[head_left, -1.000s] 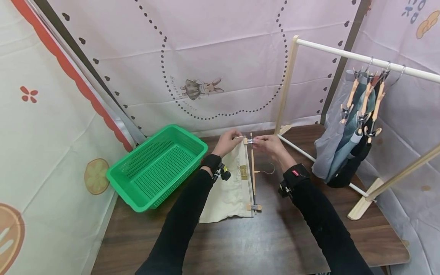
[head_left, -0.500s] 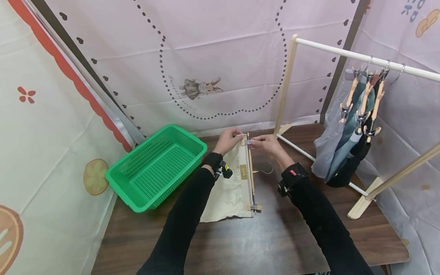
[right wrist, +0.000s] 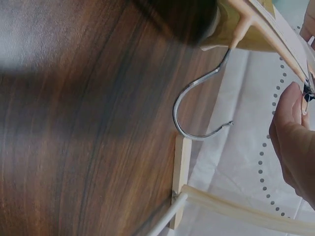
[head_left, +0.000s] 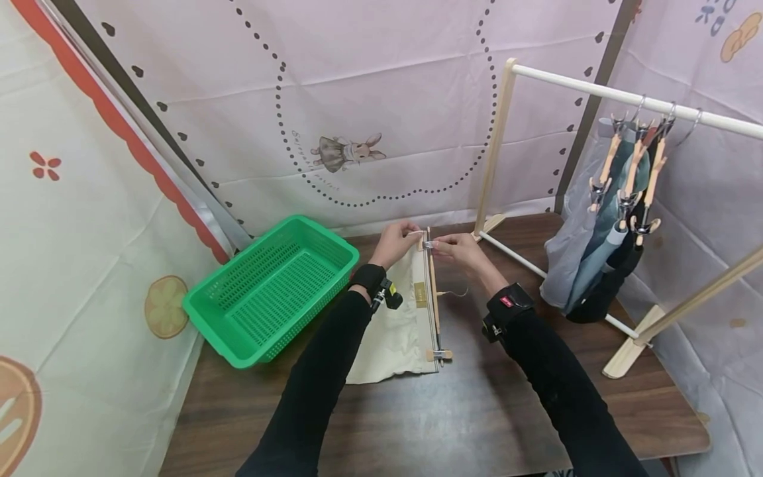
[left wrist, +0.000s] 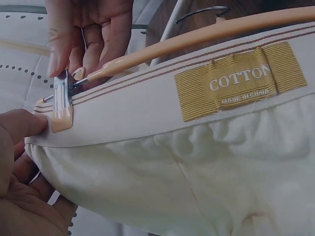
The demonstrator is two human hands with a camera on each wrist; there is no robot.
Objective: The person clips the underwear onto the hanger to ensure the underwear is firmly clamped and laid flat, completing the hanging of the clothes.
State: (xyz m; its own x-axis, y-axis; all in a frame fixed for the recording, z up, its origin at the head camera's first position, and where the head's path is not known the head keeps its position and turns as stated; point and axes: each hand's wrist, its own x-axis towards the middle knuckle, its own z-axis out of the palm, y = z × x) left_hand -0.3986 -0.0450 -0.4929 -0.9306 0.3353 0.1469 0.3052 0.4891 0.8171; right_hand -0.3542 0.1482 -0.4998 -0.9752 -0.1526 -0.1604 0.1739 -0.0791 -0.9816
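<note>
A cream garment (head_left: 387,341) with a waistband and a gold COTTON label (left wrist: 241,81) lies on the table. My left hand (head_left: 393,245) holds the far end of its waistband, thumb on top and fingers beneath. Along the band runs a peach clip hanger (head_left: 434,298); its metal hook (right wrist: 175,110) sticks out to the right. My right hand (head_left: 465,254) pinches the hanger's far clip (left wrist: 62,101), whose peach pad lies over the front of the waistband near its end. The near clip (head_left: 439,355) sits across the band's other end.
A green basket (head_left: 197,324) stands on the table at the left. At the right, a rack with a white rail (head_left: 578,83) carries several clothes (head_left: 587,258) on clip hangers. Its wooden foot (head_left: 634,344) rests on the table (head_left: 417,430); printed cloth hangs behind.
The far end of the hanger has shifted left, from beside the waistband to lie against it, with my right hand and the clip. My left hand stays at the corner.
</note>
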